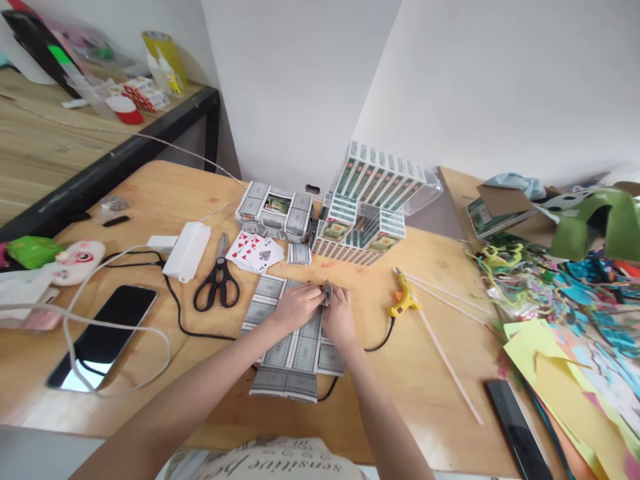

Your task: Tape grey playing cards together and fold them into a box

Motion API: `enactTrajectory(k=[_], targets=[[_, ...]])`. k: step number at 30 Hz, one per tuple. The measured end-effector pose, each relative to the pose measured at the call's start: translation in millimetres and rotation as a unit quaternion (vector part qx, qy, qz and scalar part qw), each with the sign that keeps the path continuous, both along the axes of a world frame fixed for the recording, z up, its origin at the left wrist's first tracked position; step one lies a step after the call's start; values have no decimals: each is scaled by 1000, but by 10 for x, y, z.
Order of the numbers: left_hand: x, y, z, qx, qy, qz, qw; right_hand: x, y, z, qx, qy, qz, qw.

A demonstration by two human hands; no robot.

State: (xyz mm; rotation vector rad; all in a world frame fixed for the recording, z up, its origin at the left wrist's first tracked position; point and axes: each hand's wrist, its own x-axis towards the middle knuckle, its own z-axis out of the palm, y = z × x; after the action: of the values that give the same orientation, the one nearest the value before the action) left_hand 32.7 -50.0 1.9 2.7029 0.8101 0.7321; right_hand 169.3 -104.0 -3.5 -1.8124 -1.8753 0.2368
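My left hand (300, 305) and my right hand (339, 317) meet at the far edge of a flat panel of joined playing cards (293, 350), backs up. Both hands have closed fingers pinching a small grey-backed playing card (328, 292) that stands up between them. My fingers partly cover it, so its lower edge is hidden. Beyond them lie a folded card piece (299, 253), a fan of face-up playing cards (255, 252) and a box-like structure made of cards (275, 212). To the right rests a yellow hot glue gun (404, 297) with a glue stick in it.
Boxed card decks (375, 180) stand stacked at the back. Black-handled scissors (218, 287), a white power adapter (187, 251) and a phone (107, 333) with looping cables lie left. Glue sticks (450, 297), a black slab (517, 427) and coloured paper (565, 393) lie right.
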Motion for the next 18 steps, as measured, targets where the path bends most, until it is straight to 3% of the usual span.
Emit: enactTrajectory(k=[10, 15, 18], targets=[[-7, -21, -17, -18, -7, 28, 999, -27, 5, 76, -44, -65, 28, 997], [-19, -50, -79, -102, -18, 126, 987, -185, -22, 171, -71, -123, 3, 990], [-26, -51, -76, -98, -28, 134, 986, -234, -29, 200, -73, -137, -2, 988]])
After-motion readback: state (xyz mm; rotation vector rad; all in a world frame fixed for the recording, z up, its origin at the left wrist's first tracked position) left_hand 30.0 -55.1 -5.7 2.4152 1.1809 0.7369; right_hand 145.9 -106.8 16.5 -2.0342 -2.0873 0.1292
